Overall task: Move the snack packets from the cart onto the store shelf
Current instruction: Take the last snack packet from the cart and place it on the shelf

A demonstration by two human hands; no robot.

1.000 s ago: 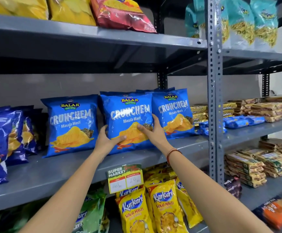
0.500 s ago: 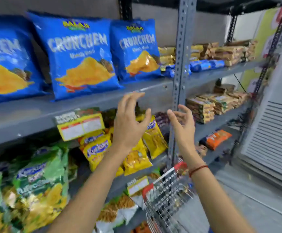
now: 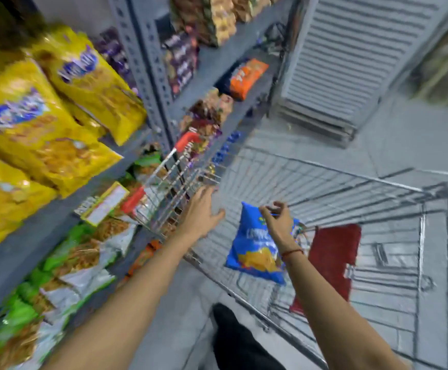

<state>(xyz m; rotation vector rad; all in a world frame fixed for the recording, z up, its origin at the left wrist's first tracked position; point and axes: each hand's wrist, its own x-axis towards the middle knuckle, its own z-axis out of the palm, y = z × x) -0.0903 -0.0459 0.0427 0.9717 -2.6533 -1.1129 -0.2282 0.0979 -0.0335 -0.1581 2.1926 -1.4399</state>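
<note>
In the head view, the wire cart [image 3: 324, 182] stands just beside the store shelf [image 3: 148, 84], its basket mostly bare around one blue snack packet [image 3: 257, 252], whose top edge the right hand [image 3: 277, 217] pinches, while the left hand [image 3: 201, 209] hovers spread over the cart's shelf-side rim.

Both bare arms stretched forward and down over the wire cart [image 3: 324, 182].

Left hand [image 3: 201, 209] spread flat, palm down, fingers splayed and empty, hovering just above the cart's near-left rim. Right hand [image 3: 276, 218] further inside the cart, fingers curled together in a pinch at the top edge of the blue chip packet [image 3: 254, 252], wrist bent downward, a thin red thread band around that wrist. Forearms roughly parallel, right one nearer the cart's middle.
</note>
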